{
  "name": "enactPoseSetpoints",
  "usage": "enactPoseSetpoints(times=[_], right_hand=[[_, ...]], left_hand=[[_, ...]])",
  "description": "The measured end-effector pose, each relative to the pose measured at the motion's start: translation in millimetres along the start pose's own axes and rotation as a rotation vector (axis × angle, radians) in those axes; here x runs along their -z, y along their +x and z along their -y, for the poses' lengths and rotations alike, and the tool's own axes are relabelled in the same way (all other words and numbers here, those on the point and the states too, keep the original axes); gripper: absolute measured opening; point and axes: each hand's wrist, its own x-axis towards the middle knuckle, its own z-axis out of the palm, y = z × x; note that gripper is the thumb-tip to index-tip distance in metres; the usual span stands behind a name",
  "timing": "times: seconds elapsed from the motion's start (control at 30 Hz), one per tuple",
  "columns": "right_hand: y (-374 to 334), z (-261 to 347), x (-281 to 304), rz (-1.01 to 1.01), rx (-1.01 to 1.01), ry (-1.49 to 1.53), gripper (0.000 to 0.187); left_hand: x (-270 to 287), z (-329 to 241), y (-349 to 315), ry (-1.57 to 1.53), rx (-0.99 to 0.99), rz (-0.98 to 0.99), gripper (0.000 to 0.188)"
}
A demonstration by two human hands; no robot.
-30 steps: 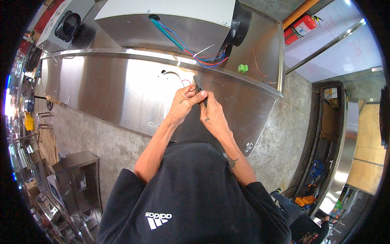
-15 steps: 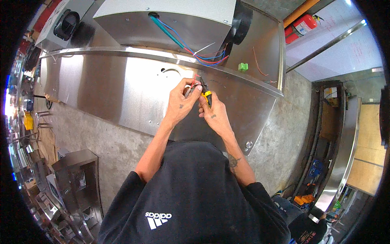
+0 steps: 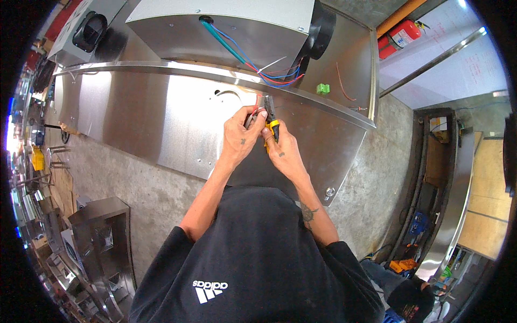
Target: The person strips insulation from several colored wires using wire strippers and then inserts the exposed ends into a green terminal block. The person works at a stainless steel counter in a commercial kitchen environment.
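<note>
Close together over the metal panel (image 3: 199, 107), both my hands are closed. My left hand (image 3: 238, 135) pinches a cable with a thin red wire (image 3: 257, 100) sticking up past its fingertips. A pale grey cable (image 3: 230, 92) curves from a hole in the panel toward this hand. Yellow-and-black handled pliers (image 3: 273, 124) are gripped in my right hand (image 3: 284, 148), their dark jaws pointing up and away from me, beside the wire. Whether the jaws touch the wire is too small to tell.
Beyond the panel's raised edge stands a metal box (image 3: 226, 40) with a green-sleeved cable (image 3: 226, 44) and loose red and blue wires (image 3: 280, 81). A green terminal block (image 3: 323, 89) lies to the right. A person (image 3: 412, 299) is at the lower right; a fire extinguisher (image 3: 398, 39) is at the far right.
The pliers' jaws have swung more upright and show more plainly beside the red wire. My hands have barely shifted and keep their holds.
</note>
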Motion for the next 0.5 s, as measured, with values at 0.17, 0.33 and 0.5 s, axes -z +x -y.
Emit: enactPoseSetpoints(times=[0.17,0.33,0.5], right_hand=[[1.4,-9.4,-6.2,-0.050,0.087,-0.022,0.040],[3.2,-16.6,-11.5,-0.057,0.056,-0.005,0.035],[2.1,-9.2,-10.5,-0.073,0.043,-0.065,0.031]], left_hand=[[-3.0,2.0,-0.9,-0.091,-0.050,-0.018,0.029],[-1.8,5.2,0.7,-0.003,-0.066,0.003,0.028],[-4.2,13.4,0.5,0.011,-0.077,0.005,0.026]])
